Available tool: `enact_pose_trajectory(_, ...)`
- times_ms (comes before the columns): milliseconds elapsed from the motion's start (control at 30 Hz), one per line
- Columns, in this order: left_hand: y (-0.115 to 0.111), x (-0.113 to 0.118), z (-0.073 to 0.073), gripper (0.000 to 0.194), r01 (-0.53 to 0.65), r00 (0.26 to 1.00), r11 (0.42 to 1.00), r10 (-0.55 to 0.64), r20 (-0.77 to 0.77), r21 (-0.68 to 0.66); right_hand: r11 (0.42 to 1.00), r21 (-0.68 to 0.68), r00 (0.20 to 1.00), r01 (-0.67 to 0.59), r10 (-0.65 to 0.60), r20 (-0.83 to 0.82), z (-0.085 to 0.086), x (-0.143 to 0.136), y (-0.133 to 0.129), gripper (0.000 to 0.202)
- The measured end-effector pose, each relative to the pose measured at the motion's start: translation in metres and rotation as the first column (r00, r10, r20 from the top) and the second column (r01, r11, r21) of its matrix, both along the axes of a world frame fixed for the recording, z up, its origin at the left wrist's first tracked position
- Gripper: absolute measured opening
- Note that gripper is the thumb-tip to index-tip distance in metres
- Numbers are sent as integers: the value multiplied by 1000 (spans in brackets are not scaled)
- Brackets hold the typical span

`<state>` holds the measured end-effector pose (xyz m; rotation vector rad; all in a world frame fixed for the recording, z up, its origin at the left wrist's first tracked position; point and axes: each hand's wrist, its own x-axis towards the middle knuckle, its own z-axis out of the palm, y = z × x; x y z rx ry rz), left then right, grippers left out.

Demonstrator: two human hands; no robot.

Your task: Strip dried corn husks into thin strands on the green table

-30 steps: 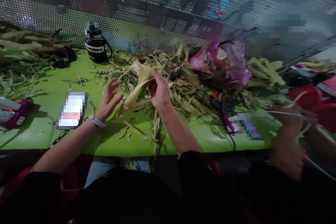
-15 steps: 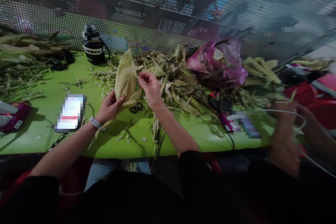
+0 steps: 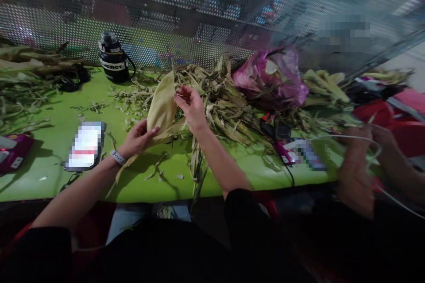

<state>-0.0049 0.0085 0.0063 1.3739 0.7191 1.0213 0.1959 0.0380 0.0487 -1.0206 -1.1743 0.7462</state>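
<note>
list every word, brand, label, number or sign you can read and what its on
"NERGY", on the white band of the black bottle; any letters before it are out of sight.
The small labels higher on the bottle: too small to read.
The phone by the wristwatch and the one at the right: screens pixelated, nothing readable.

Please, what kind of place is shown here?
Probably a shared work table: dried husks lie heaped on the green tabletop, and another person's hands are at the right, near a pink plastic bag.
</note>
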Motion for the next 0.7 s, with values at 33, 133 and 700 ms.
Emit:
enact_pose_trajectory(33, 0, -1, -1, 34, 3, 1000, 1000, -3, 10, 0, 1000, -2, 999, 29, -29, -24, -1, 1, 1, 46)
enact_pose_trajectory(133, 2, -2, -4, 33, 46, 998, 999, -46, 34, 5, 999, -19, 995, 44, -46, -91, -3, 4, 3, 46)
enact_pose_trajectory(700, 12, 1, -21, 57, -54, 958, 997, 66, 280, -51, 874, -241, 906, -421, 392, -160, 3, -10, -17, 41)
